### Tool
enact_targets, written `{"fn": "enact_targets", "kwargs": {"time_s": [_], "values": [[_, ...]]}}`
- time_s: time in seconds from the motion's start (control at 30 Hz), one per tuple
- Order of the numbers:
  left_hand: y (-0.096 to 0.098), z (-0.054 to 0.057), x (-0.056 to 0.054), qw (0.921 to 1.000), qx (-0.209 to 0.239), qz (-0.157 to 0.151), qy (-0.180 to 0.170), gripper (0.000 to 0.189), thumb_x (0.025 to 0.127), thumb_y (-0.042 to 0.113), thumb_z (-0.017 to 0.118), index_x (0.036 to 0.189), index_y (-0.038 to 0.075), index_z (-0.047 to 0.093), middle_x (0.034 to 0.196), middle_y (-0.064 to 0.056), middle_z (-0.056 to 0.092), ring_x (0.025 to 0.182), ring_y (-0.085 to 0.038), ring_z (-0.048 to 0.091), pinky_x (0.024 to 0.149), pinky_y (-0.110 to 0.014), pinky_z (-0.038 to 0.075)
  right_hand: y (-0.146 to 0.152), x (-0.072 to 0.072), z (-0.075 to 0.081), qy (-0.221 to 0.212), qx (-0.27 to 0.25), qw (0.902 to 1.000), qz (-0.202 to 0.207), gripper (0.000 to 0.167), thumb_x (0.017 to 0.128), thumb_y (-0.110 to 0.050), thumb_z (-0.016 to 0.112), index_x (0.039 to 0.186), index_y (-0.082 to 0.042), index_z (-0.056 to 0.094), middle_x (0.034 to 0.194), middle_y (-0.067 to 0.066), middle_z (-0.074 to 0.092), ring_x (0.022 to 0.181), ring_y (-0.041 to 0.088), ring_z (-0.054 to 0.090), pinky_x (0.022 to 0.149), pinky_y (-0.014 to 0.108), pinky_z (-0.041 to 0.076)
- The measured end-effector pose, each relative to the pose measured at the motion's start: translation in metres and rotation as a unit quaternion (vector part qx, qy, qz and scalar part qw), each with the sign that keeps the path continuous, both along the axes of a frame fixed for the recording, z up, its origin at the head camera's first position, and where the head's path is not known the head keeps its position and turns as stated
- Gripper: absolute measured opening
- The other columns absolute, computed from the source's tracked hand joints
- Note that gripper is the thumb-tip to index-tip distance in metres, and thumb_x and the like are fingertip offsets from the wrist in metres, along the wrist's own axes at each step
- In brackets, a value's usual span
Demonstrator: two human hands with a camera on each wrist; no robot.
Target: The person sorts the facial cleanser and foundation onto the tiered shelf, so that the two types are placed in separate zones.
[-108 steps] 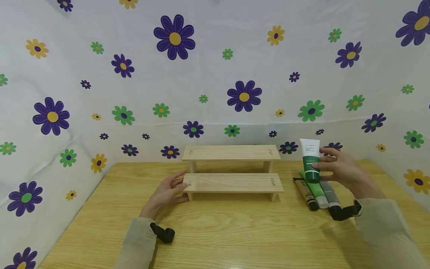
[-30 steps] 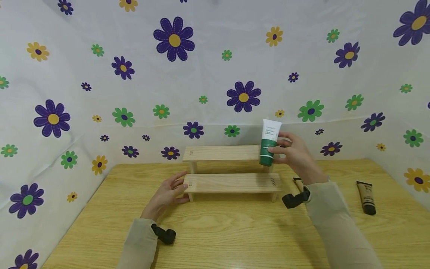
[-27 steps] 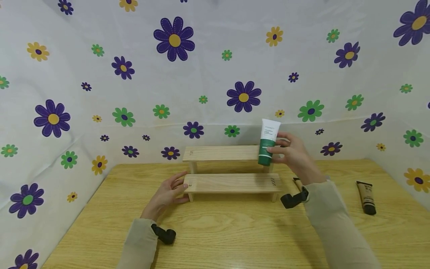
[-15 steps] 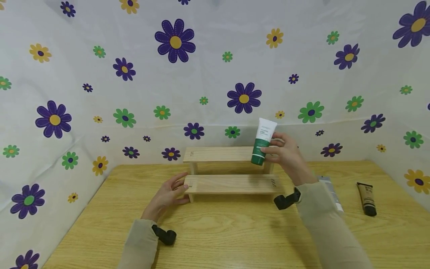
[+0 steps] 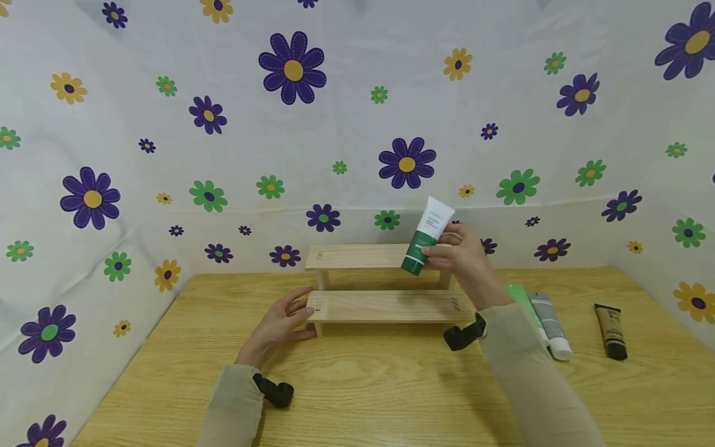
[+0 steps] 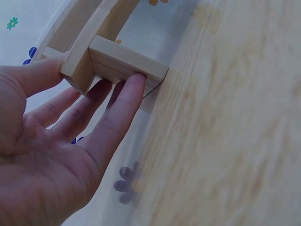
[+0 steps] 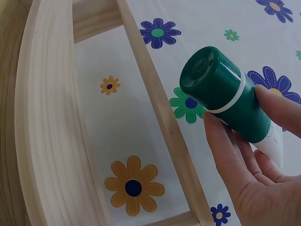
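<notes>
My right hand (image 5: 466, 264) pinches a green and white squeeze tube (image 5: 427, 236) between thumb and fingers. The tube leans, green cap end down to the left, in front of the right part of the upper step (image 5: 357, 256) of a two-tier wooden stand. In the right wrist view the tube (image 7: 225, 89) appears apart from the wood. My left hand (image 5: 277, 326) holds the left end of the lower step (image 5: 385, 305), its thumb on the board's edge. The left wrist view shows a finger of that hand (image 6: 56, 155) against the stand's leg (image 6: 122, 59).
Right of the stand, a light green tube (image 5: 525, 304) and a grey tube (image 5: 550, 326) lie side by side, partly behind my right sleeve. Farther right lies a tan tube with a black cap (image 5: 611, 332). A flowered sheet (image 5: 335, 124) hangs behind the wooden table (image 5: 346, 397).
My right hand has carried the tube from above the pile leftward to the stand, tilting it more. The green and grey tubes have reappeared beside my sleeve. My left hand stays put.
</notes>
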State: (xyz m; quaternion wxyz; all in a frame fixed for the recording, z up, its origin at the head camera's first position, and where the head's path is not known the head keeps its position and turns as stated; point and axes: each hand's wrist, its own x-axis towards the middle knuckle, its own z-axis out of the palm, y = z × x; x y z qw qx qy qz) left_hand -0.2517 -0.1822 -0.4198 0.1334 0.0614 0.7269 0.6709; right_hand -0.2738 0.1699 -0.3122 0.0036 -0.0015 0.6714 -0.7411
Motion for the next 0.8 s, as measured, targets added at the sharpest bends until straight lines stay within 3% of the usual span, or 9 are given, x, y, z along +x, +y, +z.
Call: {"fn": "enact_targets", "kwargs": {"time_s": [0.17,0.47,0.8], "values": [[-0.001,-0.001,0.0,1.0,0.002,-0.002,0.003,0.059,0.106,0.005,0.052,0.159,0.001,0.026,0.153,-0.033,0.036,0.13,-0.049,0.048,0.092,-0.054,0.055,-0.008,-0.002,-0.001,0.0,0.0,0.9999,-0.015,0.072,0.091,0.011,0.067,0.15,0.006,0.026,0.123,0.017,0.049,0.101,0.022,0.061,0.086,0.033,0.059],[0.001,-0.002,-0.001,0.9999,0.008,-0.004,0.007,0.06,0.105,0.004,0.053,0.159,-0.001,0.026,0.152,-0.034,0.036,0.13,-0.049,0.048,0.091,-0.053,0.056,-0.027,-0.006,-0.003,-0.007,-0.028,0.9987,-0.041,0.072,0.09,0.013,0.067,0.149,0.003,0.028,0.137,0.023,0.048,0.124,0.034,0.053,0.091,0.035,0.057],[0.0,-0.001,-0.001,1.0,0.009,-0.001,0.003,0.059,0.106,0.004,0.051,0.159,0.0,0.027,0.153,-0.033,0.035,0.131,-0.049,0.047,0.091,-0.053,0.055,-0.051,-0.013,-0.007,-0.007,-0.051,0.9958,-0.076,0.07,0.086,0.019,0.068,0.146,0.004,0.036,0.135,0.023,0.05,0.121,0.033,0.054,0.09,0.036,0.057]]}}
